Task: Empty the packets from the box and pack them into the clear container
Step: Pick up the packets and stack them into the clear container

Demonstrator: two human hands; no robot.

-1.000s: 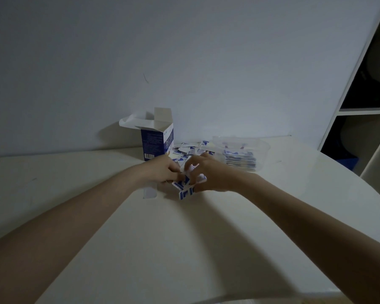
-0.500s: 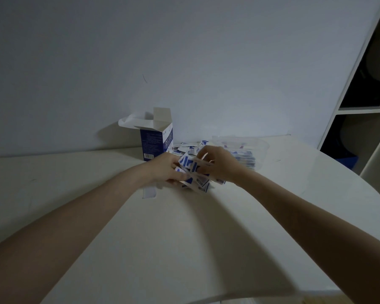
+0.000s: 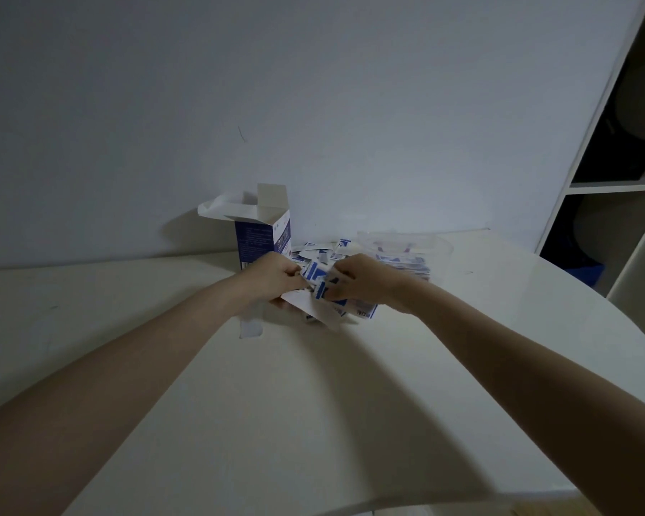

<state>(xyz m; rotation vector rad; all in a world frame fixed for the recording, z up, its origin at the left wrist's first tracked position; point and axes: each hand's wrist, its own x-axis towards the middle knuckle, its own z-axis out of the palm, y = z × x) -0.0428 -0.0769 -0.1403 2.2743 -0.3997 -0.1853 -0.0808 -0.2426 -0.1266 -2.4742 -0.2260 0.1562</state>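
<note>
A blue and white box (image 3: 262,236) stands upright with its top flaps open, near the wall. To its right stands the clear container (image 3: 436,244), with several blue and white packets inside. Between them, a loose pile of packets (image 3: 315,251) lies on the table. My left hand (image 3: 276,277) and my right hand (image 3: 358,279) meet in front of the pile, both closed on a bunch of packets (image 3: 323,292) held just above the table. The bunch hides part of the pile.
A small grey strip (image 3: 250,325) lies on the white table (image 3: 276,404) under my left wrist. The wall runs close behind the box. A white shelf unit (image 3: 619,188) with dark compartments stands at the right, past the table's rounded edge.
Both hands moved away from me toward the pile and container, carrying the bunch. The bunch in them has grown larger and looser.
</note>
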